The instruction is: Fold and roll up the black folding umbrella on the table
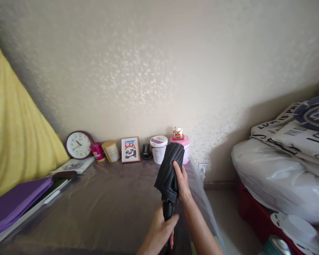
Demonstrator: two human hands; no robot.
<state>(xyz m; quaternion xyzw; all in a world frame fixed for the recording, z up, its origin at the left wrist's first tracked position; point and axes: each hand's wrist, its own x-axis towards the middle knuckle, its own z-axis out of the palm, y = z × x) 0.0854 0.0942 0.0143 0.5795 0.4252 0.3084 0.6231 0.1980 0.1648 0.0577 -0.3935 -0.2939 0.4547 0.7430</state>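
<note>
Over table (101,205) | umbrella (170,170) in both hands | handle hidden by left hand (159,232)

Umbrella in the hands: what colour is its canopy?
Black, plain; the umbrella shows clearly in the head view.

A home: wall clock (79,144), framed picture (130,149), bedding (281,173).

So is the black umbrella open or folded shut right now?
Folded shut. The umbrella canopy hangs gathered around the shaft, with the right hand wrapped on the fabric and the left hand on its handle.
</note>
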